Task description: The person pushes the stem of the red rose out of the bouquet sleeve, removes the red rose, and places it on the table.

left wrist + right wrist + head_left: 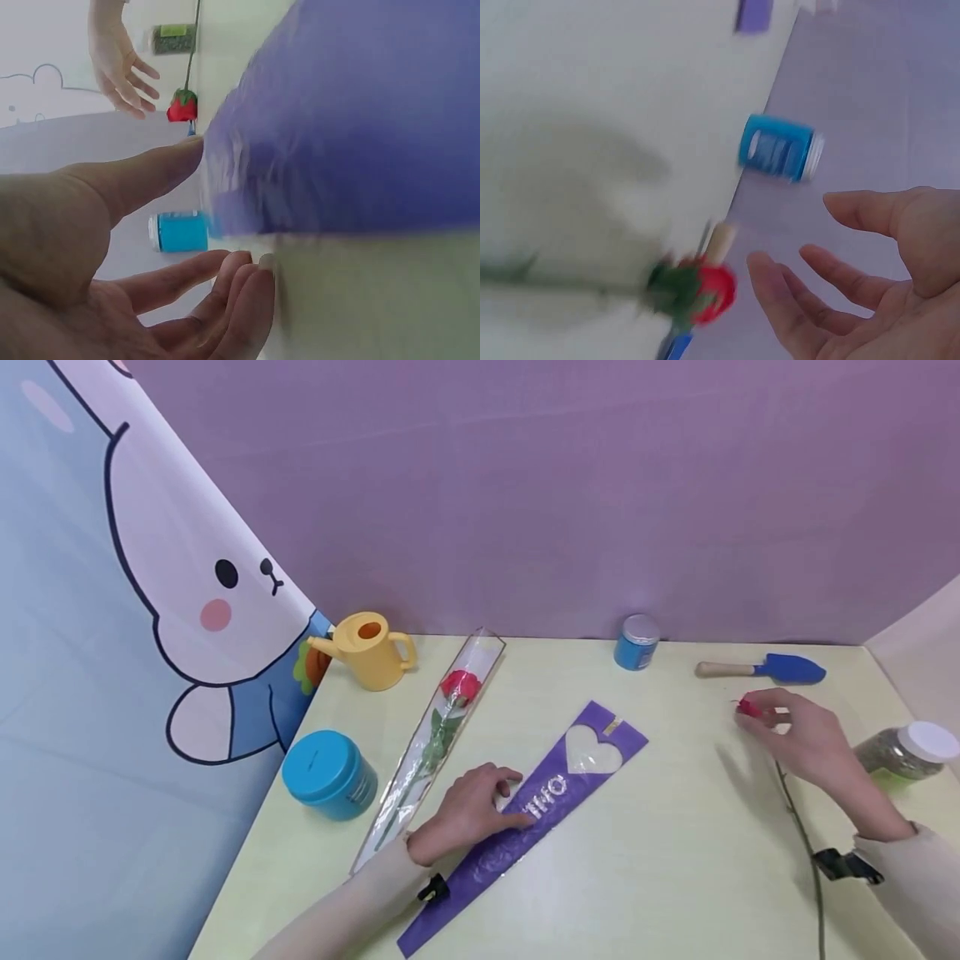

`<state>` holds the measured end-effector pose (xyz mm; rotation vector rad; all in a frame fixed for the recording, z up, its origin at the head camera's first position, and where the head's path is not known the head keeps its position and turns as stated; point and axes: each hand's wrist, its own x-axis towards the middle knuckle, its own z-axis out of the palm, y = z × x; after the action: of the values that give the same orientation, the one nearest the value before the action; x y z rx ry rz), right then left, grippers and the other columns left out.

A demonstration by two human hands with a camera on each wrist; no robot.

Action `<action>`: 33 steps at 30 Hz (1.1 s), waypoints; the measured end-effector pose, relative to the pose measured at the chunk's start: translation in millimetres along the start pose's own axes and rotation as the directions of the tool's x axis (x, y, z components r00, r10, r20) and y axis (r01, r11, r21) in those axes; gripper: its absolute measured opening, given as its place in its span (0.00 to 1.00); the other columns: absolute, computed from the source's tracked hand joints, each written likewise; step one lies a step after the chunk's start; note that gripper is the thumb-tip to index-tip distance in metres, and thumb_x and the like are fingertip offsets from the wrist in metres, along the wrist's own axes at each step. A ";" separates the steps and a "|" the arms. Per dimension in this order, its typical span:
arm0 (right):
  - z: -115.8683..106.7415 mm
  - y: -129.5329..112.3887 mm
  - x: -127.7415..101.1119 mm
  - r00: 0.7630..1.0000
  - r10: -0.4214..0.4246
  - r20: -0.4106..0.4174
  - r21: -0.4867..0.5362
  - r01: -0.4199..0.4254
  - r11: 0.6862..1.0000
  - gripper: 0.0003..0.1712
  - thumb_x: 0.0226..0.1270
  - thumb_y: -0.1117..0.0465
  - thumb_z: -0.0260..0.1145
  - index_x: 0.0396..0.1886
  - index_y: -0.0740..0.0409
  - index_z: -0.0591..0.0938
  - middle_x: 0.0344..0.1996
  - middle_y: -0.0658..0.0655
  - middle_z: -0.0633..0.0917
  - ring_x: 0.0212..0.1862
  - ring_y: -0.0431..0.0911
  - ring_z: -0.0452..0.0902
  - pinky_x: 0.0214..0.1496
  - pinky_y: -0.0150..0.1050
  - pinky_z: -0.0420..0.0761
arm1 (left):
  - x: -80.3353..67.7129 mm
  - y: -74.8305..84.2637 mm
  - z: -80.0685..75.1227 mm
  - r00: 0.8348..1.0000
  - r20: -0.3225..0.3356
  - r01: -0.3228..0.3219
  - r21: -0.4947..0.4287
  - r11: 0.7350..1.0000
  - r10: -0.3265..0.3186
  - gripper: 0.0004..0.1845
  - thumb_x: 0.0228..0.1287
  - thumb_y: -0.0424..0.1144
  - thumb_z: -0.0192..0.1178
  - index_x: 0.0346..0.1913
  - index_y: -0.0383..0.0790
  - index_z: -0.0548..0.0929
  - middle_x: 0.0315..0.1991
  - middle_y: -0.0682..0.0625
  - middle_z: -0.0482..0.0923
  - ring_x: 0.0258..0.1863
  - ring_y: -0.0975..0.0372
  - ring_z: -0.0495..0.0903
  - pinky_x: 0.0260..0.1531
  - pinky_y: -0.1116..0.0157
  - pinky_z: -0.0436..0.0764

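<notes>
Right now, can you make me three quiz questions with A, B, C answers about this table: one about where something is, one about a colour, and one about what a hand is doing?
1. Where is the yellow watering can?
A. by the bunny curtain
B. beside the trowel
C. on the purple sleeve

2. What colour is the trowel blade?
A. red
B. blue
C. green

3. What is the left hand doing?
A. lifting a jar
B. resting on the purple sleeve
C. holding the trowel

Answers: 1 A, it stands at the table's far left corner next to the curtain. 2 B, the blade is blue with a wooden handle. 3 B, its fingers lie on the sleeve.
</notes>
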<state>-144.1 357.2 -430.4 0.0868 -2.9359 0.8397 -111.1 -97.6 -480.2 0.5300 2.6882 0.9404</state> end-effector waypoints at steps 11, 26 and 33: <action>36.3 -81.5 15.8 0.988 -0.120 0.095 0.106 0.110 0.988 0.24 0.75 0.54 0.68 0.63 0.63 0.80 0.57 0.68 0.87 0.53 0.65 0.87 0.48 0.51 0.87 | 3.3 -18.1 -39.1 0.985 -0.169 0.012 -0.200 0.980 -0.046 0.31 0.63 0.44 0.75 0.67 0.41 0.79 0.53 0.40 0.85 0.44 0.51 0.87 0.38 0.64 0.87; 133.1 -180.6 41.2 0.871 -0.343 0.352 0.489 0.142 0.861 0.23 0.76 0.59 0.67 0.63 0.67 0.78 0.51 0.66 0.88 0.50 0.57 0.87 0.51 0.46 0.88 | -2.0 -61.3 -74.2 0.919 -0.312 0.120 -0.359 0.926 -0.240 0.42 0.65 0.51 0.73 0.77 0.45 0.66 0.75 0.42 0.70 0.76 0.44 0.68 0.76 0.42 0.68; 167.0 -220.7 56.5 0.762 -0.284 0.582 0.653 -0.229 0.722 0.35 0.77 0.64 0.64 0.76 0.69 0.64 0.61 0.73 0.81 0.62 0.67 0.81 0.60 0.52 0.87 | 0.6 -65.8 -72.7 0.900 -0.283 0.245 -0.303 0.921 -0.333 0.46 0.66 0.57 0.70 0.80 0.48 0.60 0.80 0.40 0.63 0.79 0.41 0.62 0.74 0.37 0.67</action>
<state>-194.3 80.0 -450.1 0.5916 -2.9068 2.2941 -153.4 -185.1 -466.8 -0.0988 2.7478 1.3634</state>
